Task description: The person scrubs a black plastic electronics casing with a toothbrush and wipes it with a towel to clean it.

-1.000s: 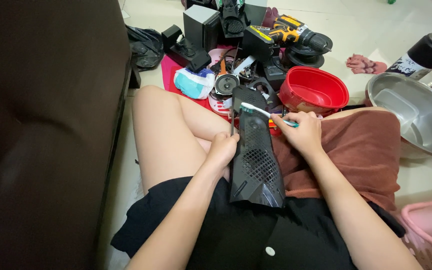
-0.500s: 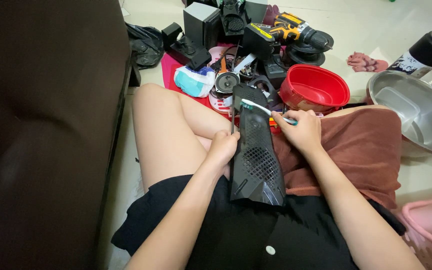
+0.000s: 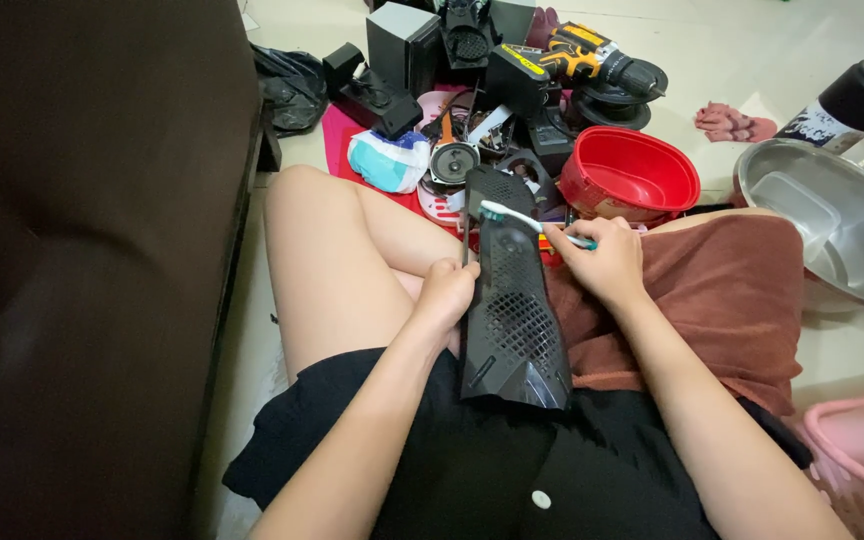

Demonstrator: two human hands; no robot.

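A long black perforated grille cover (image 3: 512,310) lies upright across my lap. My left hand (image 3: 444,293) grips its left edge about halfway up. My right hand (image 3: 600,262) holds a white and green toothbrush (image 3: 527,219), whose bristle head rests on the grille's upper part. A brown towel (image 3: 722,290) covers my right thigh under that hand.
On the floor ahead lie a red bowl (image 3: 632,178), a yellow and black power drill (image 3: 592,62), a small round speaker (image 3: 452,160), black speaker boxes (image 3: 407,45) and other parts. A steel bowl (image 3: 827,225) and black flask (image 3: 852,100) stand right; a pink basket (image 3: 862,465) lower right; dark sofa (image 3: 82,250) left.
The toothbrush head has shifted slightly along the top of the grille while my right hand stays near the same spot. My left hand keeps its grip on the grille's edge.
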